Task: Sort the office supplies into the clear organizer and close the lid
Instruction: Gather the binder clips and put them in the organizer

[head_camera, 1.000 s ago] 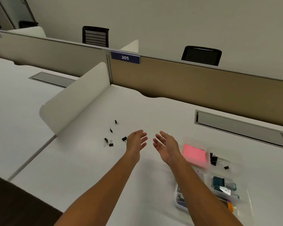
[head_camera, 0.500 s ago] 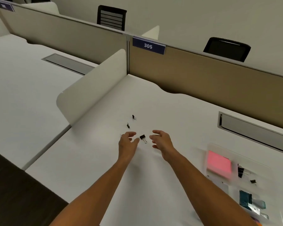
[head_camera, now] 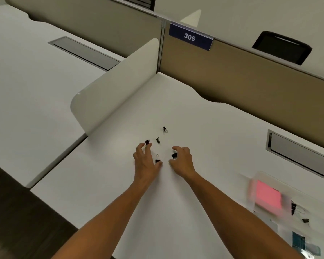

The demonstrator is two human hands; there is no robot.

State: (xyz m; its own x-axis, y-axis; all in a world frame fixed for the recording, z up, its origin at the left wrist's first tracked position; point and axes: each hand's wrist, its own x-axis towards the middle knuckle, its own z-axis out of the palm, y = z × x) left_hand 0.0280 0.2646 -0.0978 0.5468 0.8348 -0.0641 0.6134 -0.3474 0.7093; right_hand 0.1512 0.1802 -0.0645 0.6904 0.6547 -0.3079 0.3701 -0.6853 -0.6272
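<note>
Several small black binder clips lie loose on the white desk (head_camera: 204, 128). My left hand (head_camera: 144, 163) lies spread over the desk, its fingertips touching one binder clip (head_camera: 147, 142) and its thumb beside another binder clip (head_camera: 158, 159). My right hand (head_camera: 182, 161) curls its thumb and fingers round a third black clip (head_camera: 174, 155). Two more clips (head_camera: 158, 140) (head_camera: 164, 129) lie just beyond the hands. The clear organizer (head_camera: 266, 176) sits blurred at the lower right, holding a pink sticky-note pad (head_camera: 267, 198), black clips (head_camera: 294, 208) and blue items (head_camera: 298, 242).
A white side divider (head_camera: 116, 90) stands left of the clips. A tan partition (head_camera: 251, 90) with a "305" label (head_camera: 190, 37) runs along the back. A grey cable slot (head_camera: 297, 156) is set into the desk at the right.
Both hands moved forward to the loose clips. The right hand closed round the clip that lay between the hands, and the left hand spread onto two others. The view shifted toward the clips.
</note>
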